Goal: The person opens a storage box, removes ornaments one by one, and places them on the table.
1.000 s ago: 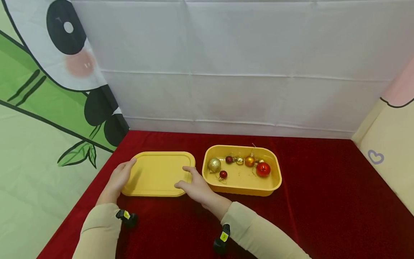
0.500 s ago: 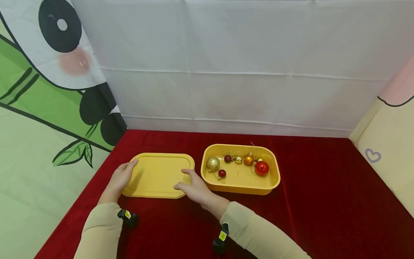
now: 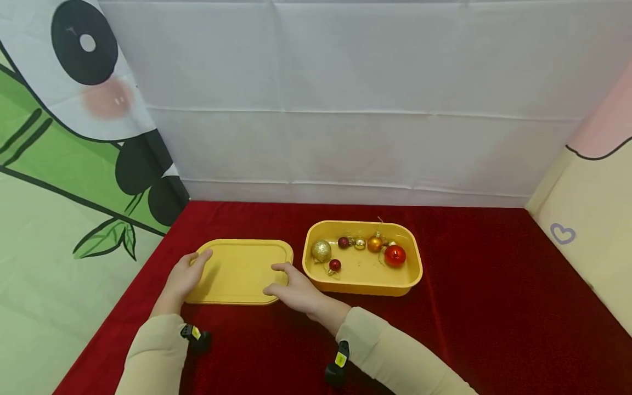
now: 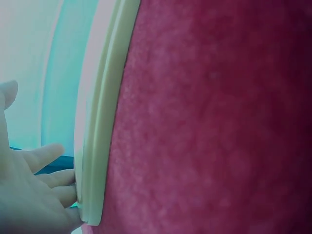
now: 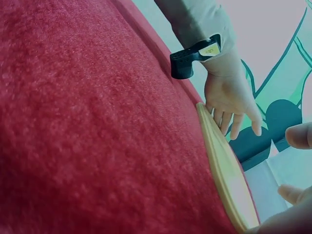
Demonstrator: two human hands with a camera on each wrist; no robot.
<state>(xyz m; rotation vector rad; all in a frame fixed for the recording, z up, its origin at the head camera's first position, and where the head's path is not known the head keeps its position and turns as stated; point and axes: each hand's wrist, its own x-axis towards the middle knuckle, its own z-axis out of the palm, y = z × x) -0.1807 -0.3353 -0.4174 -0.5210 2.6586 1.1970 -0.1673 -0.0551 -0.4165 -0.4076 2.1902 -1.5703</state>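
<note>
A yellow lid (image 3: 236, 274), rectangular with rounded corners, lies flat on the red cloth. At its left edge is my left hand (image 3: 181, 278); the left wrist view shows fairly straight fingers touching the lid's rim (image 4: 100, 146). My right hand (image 3: 302, 292) is at the lid's right side, thumb and forefinger spread apart over it, its other fingers hidden in the head view. Just right of that hand stands a yellow box (image 3: 362, 285) without a cover. Inside it are a glittery gold bauble (image 3: 321, 250), a red bauble (image 3: 395, 255), an orange bauble (image 3: 374, 243) and several smaller ones.
Red cloth (image 3: 494, 285) covers the table, stretching to the right of the box and in front of the lid. A white fabric backdrop (image 3: 345, 148) hangs behind, with printed panels on both sides. Each wrist bears a black strap-on camera (image 3: 336, 370).
The head view has shifted slightly, so the lid and box sit a little further left in it. Both hands keep nearly the same places at the lid's sides.
</note>
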